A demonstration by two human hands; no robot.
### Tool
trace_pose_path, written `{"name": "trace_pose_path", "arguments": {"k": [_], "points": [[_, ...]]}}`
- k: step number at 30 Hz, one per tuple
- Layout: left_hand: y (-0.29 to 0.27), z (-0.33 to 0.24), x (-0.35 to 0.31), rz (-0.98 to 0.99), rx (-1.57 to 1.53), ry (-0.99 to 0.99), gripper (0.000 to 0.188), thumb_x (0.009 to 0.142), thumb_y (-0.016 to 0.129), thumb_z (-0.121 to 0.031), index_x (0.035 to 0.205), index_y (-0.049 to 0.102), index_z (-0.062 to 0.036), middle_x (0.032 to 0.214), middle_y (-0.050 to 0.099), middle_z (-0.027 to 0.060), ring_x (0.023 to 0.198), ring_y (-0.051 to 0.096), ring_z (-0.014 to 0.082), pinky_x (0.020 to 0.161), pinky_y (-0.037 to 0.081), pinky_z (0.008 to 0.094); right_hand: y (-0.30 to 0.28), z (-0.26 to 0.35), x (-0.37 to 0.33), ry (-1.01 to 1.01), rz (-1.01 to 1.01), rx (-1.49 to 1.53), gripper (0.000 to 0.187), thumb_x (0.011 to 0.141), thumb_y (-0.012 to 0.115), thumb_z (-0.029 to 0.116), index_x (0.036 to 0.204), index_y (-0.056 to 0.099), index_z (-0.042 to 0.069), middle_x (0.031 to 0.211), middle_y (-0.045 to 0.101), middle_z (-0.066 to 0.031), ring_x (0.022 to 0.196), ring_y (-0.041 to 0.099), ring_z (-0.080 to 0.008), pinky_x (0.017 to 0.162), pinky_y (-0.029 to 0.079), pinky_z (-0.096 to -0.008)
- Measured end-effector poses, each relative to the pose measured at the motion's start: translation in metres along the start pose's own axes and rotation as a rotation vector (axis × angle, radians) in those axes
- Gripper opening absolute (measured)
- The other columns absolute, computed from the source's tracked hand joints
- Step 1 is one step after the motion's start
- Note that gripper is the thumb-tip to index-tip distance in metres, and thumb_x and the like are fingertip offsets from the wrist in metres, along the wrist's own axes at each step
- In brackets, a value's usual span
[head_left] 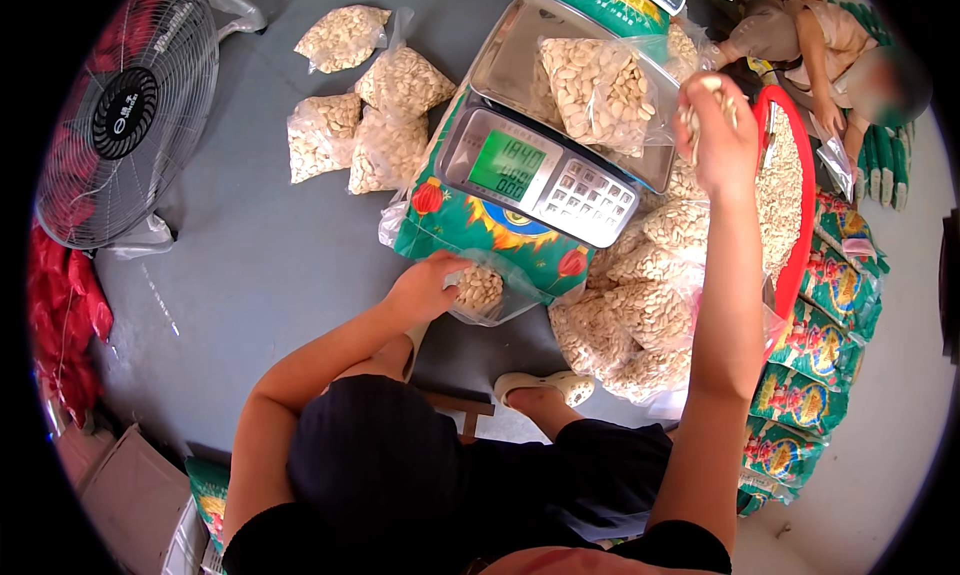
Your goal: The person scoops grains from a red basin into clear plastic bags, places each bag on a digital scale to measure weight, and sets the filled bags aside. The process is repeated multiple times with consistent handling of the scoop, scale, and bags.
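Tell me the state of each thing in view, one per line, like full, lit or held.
Left hand: gripping a clear bag
That clear bag: partly filled
Right hand: closed around pale seeds
Scale: on, display lit green
Bag on the scale: filled
Four bags on the floor: filled
Piled bags beside the scale: filled
Red tub: holding pale seeds
Green packages: lined up past the tub
Fan: cannot tell if running

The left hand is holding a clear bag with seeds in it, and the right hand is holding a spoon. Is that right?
Not quite: the right hand holds a handful of pale seeds, not a spoon, as the head view shows. The left hand is holding a clear bag with seeds in it.
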State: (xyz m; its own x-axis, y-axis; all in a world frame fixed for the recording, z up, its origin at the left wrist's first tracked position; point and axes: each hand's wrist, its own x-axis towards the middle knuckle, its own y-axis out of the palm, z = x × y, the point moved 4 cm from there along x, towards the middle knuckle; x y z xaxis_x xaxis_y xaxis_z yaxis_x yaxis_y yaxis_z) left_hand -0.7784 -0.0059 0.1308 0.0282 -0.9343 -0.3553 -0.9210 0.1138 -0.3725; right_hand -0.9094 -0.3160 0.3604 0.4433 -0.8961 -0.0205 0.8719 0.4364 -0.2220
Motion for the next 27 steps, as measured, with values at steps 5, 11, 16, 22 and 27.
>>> {"name": "trace_pose_path", "arguments": {"k": [5,11,16,22,27], "points": [[0.002,-0.004,0.002,0.005,-0.024,0.006,0.046,0.077,0.058,-0.002,0.123,0.062,-0.0086,0.123,0.058,0.0151,0.109,0.058,0.0359,0.091,0.049,0.0405,0.068,-0.09,-0.123,0.146,0.306,0.13,0.007,0.089,0.066,0.01,0.095,0.065,0.005,0.079,0.061,0.0015,0.064,0.055,-0.0061,0.056,0.046,-0.0225],[0.0,-0.011,0.006,0.029,-0.071,-0.035,0.051,0.074,0.054,0.003,0.122,0.062,-0.0085,0.124,0.057,0.0139,0.108,0.058,0.0359,0.089,0.05,0.04,0.145,-0.268,-0.244,0.106,0.467,-0.356,0.03,0.077,0.07,0.015,0.106,0.064,0.013,0.109,0.058,-0.0156,0.098,0.059,-0.0334,0.083,0.048,-0.0402],[0.002,-0.004,0.001,0.034,-0.053,-0.053,0.052,0.073,0.052,0.004,0.122,0.062,-0.0087,0.125,0.057,0.0128,0.107,0.059,0.0355,0.088,0.05,0.0402,0.153,-0.265,-0.26,-0.003,0.804,-0.695,0.041,0.078,0.067,0.02,0.118,0.062,0.014,0.117,0.061,-0.0114,0.108,0.058,-0.033,0.089,0.05,-0.0436],[0.006,-0.01,0.01,0.059,-0.027,-0.025,0.053,0.073,0.052,0.004,0.122,0.063,-0.0103,0.125,0.058,0.0124,0.105,0.06,0.0357,0.087,0.05,0.0407,0.096,-0.101,-0.164,-0.3,0.749,-0.582,0.019,0.084,0.066,0.017,0.102,0.071,0.017,0.109,0.069,-0.0053,0.102,0.064,-0.0259,0.086,0.052,-0.0379],[0.002,-0.006,0.005,0.04,-0.035,-0.073,0.052,0.073,0.053,0.003,0.123,0.062,-0.0093,0.126,0.057,0.0133,0.105,0.06,0.0357,0.088,0.05,0.0409,0.005,0.02,-0.05,-0.345,-0.194,-1.002,0.019,0.087,0.067,0.027,0.097,0.067,0.011,0.089,0.07,-0.0076,0.077,0.069,-0.0247,0.066,0.054,-0.0329]]}}
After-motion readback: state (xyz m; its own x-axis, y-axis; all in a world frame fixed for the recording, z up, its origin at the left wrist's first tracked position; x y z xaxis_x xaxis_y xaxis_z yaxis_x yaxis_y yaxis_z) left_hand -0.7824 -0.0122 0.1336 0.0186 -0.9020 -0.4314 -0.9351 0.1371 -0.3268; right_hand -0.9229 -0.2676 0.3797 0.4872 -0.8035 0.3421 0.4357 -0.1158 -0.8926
